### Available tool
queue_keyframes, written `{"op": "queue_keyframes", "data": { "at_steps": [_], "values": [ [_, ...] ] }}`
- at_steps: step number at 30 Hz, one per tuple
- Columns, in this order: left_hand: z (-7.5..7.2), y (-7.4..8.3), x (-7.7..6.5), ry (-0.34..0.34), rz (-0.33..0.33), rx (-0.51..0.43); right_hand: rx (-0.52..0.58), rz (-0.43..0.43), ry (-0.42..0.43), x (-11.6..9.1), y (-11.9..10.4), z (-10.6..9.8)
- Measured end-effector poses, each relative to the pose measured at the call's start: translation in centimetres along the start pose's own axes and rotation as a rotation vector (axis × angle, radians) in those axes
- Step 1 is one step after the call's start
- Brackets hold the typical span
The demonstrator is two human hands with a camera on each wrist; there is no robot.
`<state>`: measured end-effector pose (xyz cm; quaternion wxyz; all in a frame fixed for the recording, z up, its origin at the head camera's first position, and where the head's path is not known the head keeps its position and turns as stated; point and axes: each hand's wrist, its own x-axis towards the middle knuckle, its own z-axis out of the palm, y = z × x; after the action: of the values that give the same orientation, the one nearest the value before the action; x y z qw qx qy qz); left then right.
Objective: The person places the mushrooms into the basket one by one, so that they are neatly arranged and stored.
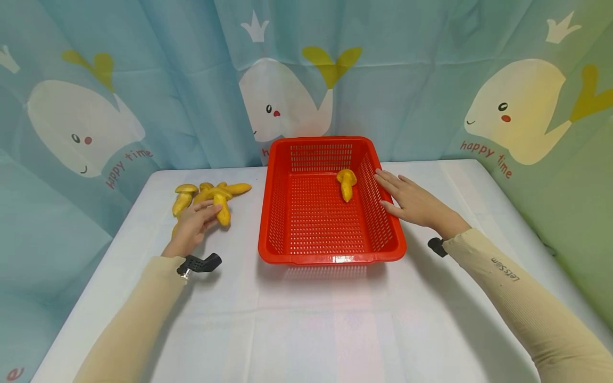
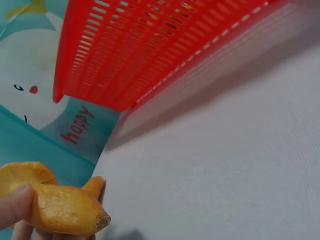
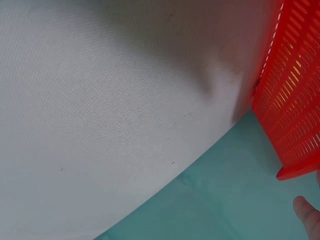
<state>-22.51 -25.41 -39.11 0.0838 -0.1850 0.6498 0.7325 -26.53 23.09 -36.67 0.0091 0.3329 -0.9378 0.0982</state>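
My left hand (image 1: 191,227) is at the pile on the left, with thumb and fingers gripping a yellow mushroom (image 1: 222,210). In the left wrist view the thumb presses on this mushroom (image 2: 65,212), whose cut stem end points right. More yellow mushrooms lie heaped around the hand, among them an upright one (image 1: 184,198) and one with its stem (image 1: 238,188) pointing right; the hand partly hides the heap. My right hand (image 1: 412,201) lies with extended fingers at the right rim of a red plastic basket (image 1: 330,259). One mushroom (image 1: 347,183) sits inside the basket.
A white cloth covers the table (image 1: 306,330). Behind it hangs a blue curtain (image 1: 407,106) with whale prints, close to the basket's back rim. The basket's perforated walls stand between my two hands.
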Motion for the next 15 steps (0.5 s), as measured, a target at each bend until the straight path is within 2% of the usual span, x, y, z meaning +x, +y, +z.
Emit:
{"op": "queue_keyframes", "data": {
  "at_steps": [7,15],
  "values": [
    [0.0,0.8,0.0,0.005,-0.005,-0.093,0.004,0.000,0.000,0.0,-0.1,-0.1],
    [0.8,2.6,-0.2,-0.010,0.033,-0.094,0.008,0.013,-0.009,-0.1,-0.1,-0.1]
  ]
}}
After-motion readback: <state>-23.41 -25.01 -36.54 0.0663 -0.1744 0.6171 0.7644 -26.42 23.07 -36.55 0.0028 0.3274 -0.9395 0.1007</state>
